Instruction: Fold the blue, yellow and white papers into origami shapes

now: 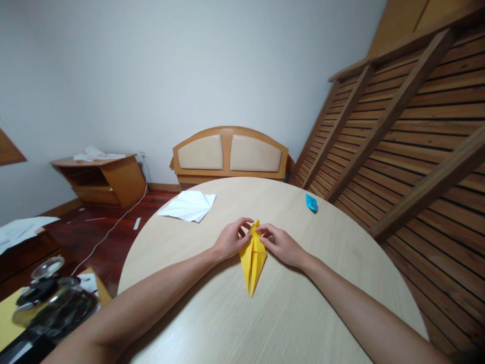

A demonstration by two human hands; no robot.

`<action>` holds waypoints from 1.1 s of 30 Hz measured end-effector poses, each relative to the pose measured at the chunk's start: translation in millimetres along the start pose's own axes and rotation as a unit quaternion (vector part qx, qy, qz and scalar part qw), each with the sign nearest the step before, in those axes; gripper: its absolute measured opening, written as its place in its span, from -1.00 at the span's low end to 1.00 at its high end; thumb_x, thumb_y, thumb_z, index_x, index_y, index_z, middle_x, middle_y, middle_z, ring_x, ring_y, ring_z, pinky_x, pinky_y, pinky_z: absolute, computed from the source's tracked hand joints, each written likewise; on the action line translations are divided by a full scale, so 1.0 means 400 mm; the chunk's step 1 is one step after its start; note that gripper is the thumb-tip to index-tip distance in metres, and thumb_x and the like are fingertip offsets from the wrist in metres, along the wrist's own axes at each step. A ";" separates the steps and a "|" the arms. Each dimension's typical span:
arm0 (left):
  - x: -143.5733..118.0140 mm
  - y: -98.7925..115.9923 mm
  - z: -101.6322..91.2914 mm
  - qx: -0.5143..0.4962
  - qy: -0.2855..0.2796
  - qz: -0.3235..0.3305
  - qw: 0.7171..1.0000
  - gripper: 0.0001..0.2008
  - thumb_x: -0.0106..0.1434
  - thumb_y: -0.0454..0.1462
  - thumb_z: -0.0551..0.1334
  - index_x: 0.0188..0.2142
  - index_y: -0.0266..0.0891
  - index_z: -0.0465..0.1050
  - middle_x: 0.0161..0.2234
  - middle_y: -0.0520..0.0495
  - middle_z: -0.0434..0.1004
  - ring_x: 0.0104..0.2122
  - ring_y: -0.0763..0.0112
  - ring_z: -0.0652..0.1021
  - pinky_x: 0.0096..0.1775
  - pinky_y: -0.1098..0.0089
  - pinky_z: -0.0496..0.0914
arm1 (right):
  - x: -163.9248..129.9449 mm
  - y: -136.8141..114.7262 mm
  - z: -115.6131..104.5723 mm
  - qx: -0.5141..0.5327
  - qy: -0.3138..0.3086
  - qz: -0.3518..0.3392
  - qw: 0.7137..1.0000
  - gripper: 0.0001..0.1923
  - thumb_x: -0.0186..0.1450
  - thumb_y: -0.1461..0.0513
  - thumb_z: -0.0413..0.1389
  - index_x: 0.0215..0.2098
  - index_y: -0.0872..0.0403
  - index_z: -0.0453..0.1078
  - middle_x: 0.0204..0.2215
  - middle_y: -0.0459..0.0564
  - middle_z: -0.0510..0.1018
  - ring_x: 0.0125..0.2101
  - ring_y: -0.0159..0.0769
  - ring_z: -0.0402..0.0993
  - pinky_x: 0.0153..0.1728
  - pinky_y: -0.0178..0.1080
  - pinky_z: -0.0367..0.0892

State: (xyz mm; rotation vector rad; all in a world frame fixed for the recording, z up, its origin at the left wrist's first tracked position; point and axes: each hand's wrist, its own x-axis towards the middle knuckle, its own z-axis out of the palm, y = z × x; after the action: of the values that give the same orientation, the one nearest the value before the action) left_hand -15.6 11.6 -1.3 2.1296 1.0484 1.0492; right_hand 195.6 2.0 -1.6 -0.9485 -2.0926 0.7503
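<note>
A yellow folded origami paper (252,260) lies on the round wooden table, long and kite-shaped, with a slit down its middle and two narrow points toward me. My left hand (233,237) is at its upper left edge, fingers curled, thumb and fingertips closed on the paper. On the opposite edge my right hand (280,243) has its thumb and fingers bent onto the paper near the top. The small far tip of the yellow paper shows between the fingertips. Parts of the upper folds are hidden under the fingers.
A creased white paper sheet (188,206) lies at the table's far left, a small blue folded paper (311,203) at the far right. Beyond the round table (303,313) stands a headboard (227,151). A slatted wooden frame (409,126) leans at the right; a glass pot (56,298) stands lower left.
</note>
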 end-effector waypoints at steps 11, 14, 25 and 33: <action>0.009 -0.016 0.006 0.013 0.025 -0.004 1.000 -0.75 0.35 -0.19 0.14 -0.26 -0.26 0.54 -0.33 -0.05 0.62 -0.38 0.40 0.53 -0.30 0.43 0.37 | -0.005 -0.006 0.003 -0.057 -0.033 -0.044 0.997 -0.74 0.34 0.30 0.06 -0.02 0.02 0.45 -0.13 0.01 0.59 -0.21 -0.26 0.52 -0.11 -0.17 0.41; 0.010 -0.011 0.005 0.021 0.022 -0.004 1.000 -0.77 0.32 -0.18 0.17 -0.29 -0.27 0.55 -0.36 -0.05 0.61 -0.44 0.42 0.49 -0.34 0.45 0.35 | -0.004 -0.003 0.005 -0.067 -0.031 -0.054 0.996 -0.75 0.36 0.30 0.06 -0.02 0.01 0.43 -0.14 0.00 0.58 -0.21 -0.27 0.51 -0.10 -0.18 0.39; 0.020 -0.047 0.000 0.081 0.102 -0.081 0.988 -0.83 0.32 -0.23 0.14 -0.31 -0.26 0.45 -0.42 -0.03 0.54 -0.44 0.40 0.50 -0.40 0.44 0.30 | 0.001 -0.016 -0.006 -0.121 -0.014 -0.066 0.990 -0.80 0.44 0.20 0.00 -0.22 0.04 0.46 -0.24 0.01 0.55 -0.18 -0.23 0.46 -0.09 -0.16 0.34; 0.006 -0.053 -0.012 0.219 0.049 -0.109 0.968 -0.60 0.27 -0.28 0.20 0.10 -0.20 0.29 -0.17 -0.11 0.58 -0.18 0.22 0.57 -0.17 0.29 0.43 | -0.011 -0.051 0.009 -0.217 -0.086 -0.069 0.970 -0.51 0.14 -0.01 0.33 -0.07 0.07 0.42 -0.14 0.05 0.55 -0.13 -0.11 0.44 -0.04 -0.09 0.32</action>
State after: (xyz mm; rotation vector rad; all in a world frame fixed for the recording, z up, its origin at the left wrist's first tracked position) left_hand -26.9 25.9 -13.0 2.2396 1.6481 0.8838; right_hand 187.0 -13.7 9.7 -0.9757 -2.5080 0.3137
